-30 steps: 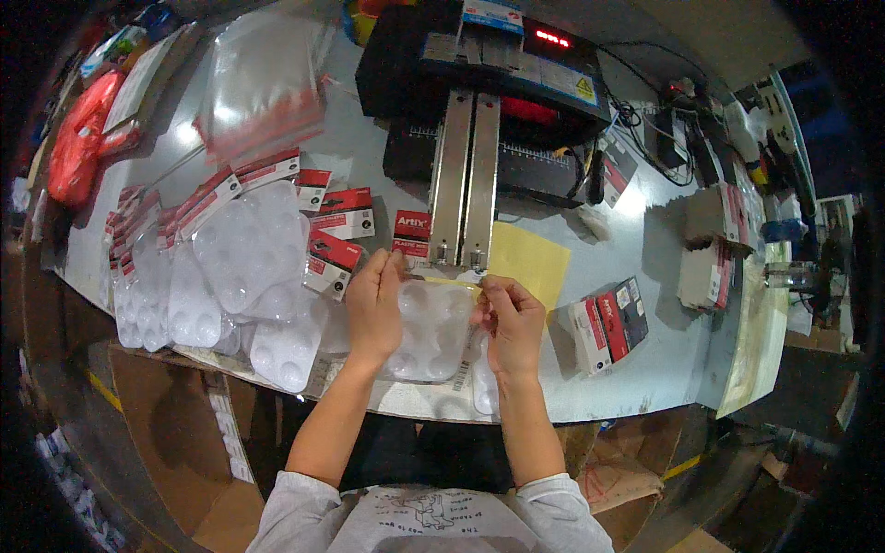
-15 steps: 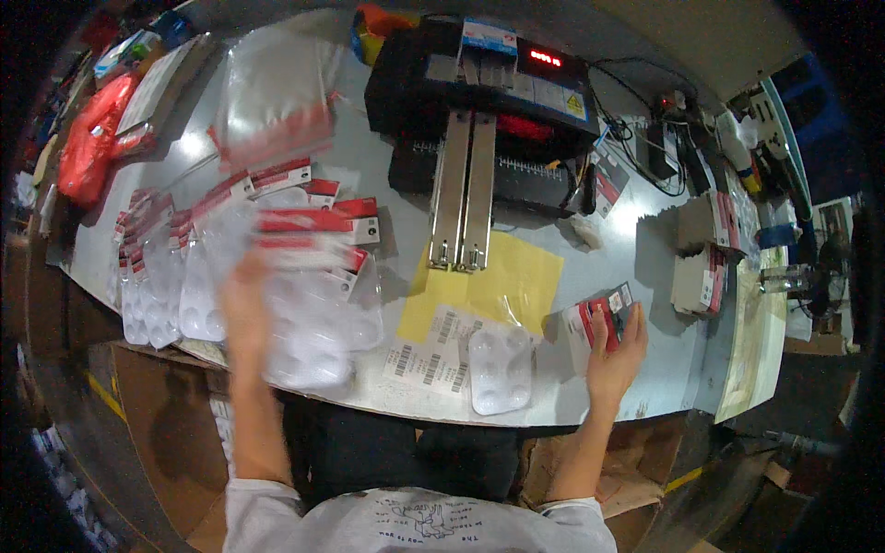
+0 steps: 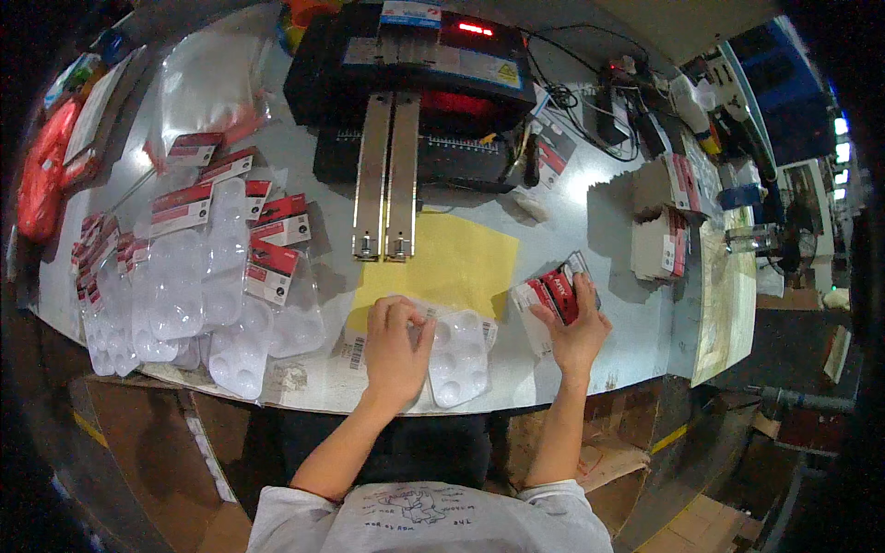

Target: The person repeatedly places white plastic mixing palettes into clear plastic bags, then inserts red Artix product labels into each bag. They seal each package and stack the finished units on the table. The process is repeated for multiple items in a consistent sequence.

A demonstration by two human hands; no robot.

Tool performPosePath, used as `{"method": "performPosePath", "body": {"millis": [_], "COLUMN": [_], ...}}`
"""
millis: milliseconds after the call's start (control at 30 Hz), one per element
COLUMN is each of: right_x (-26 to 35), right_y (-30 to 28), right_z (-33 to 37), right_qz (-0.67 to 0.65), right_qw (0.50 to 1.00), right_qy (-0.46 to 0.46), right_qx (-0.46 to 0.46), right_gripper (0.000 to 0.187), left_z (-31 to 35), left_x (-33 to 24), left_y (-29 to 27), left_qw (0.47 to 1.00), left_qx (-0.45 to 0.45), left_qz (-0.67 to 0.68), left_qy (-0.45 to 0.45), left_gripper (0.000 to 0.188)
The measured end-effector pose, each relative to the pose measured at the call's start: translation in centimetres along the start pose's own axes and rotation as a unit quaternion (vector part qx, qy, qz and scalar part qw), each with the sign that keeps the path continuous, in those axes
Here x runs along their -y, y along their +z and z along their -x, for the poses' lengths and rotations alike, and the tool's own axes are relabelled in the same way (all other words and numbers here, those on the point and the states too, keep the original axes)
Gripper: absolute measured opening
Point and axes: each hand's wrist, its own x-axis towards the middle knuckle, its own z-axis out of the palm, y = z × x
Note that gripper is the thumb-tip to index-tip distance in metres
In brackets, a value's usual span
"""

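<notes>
My left hand (image 3: 395, 350) is on the table with its fingers curled in a pinch over the sheet of barcode stickers (image 3: 354, 350); what the fingertips hold, if anything, is hidden. Just right of it lies a white plastic paint palette (image 3: 458, 359) with round wells. My right hand (image 3: 576, 323) is closed on a stack of red, black and white header cards (image 3: 556, 293), thumb on top and fingers along the right side. Under the work a yellow sheet (image 3: 452, 263) lies flat. A pile of bagged white palettes (image 3: 180, 286) with red header cards spreads to the left.
A black sealing machine (image 3: 415, 74) with two metal rails (image 3: 385, 175) stands at the back. Clear plastic bags (image 3: 207, 88) lie far left, near a red plastic bundle (image 3: 46, 175). Stacked cards (image 3: 659, 244) stand on the right. Cables (image 3: 590, 111) run behind.
My left hand has moved right, from the pile of bagged palettes to the barcode stickers. The pile's top packs lie differently. My right hand stays on the cards. The whole view has shifted.
</notes>
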Motion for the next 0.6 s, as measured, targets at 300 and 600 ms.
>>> {"method": "performPosePath", "body": {"millis": [300,600], "right_x": [2.9,13.0], "right_y": [-3.4,-4.9], "right_z": [-1.0,2.7], "right_qz": [-0.155,-0.382], "right_qw": [0.979,0.903], "right_qy": [0.076,-0.127], "right_qx": [-0.108,0.151], "right_gripper": [0.046,0.039], "left_z": [0.4,2.3], "left_x": [-0.8,-2.6], "left_y": [-8.5,-10.9], "left_qw": [0.832,0.873], "left_qx": [0.129,0.183], "left_qz": [0.478,0.396], "left_qy": [-0.25,-0.218], "left_gripper": [0.009,0.021]}}
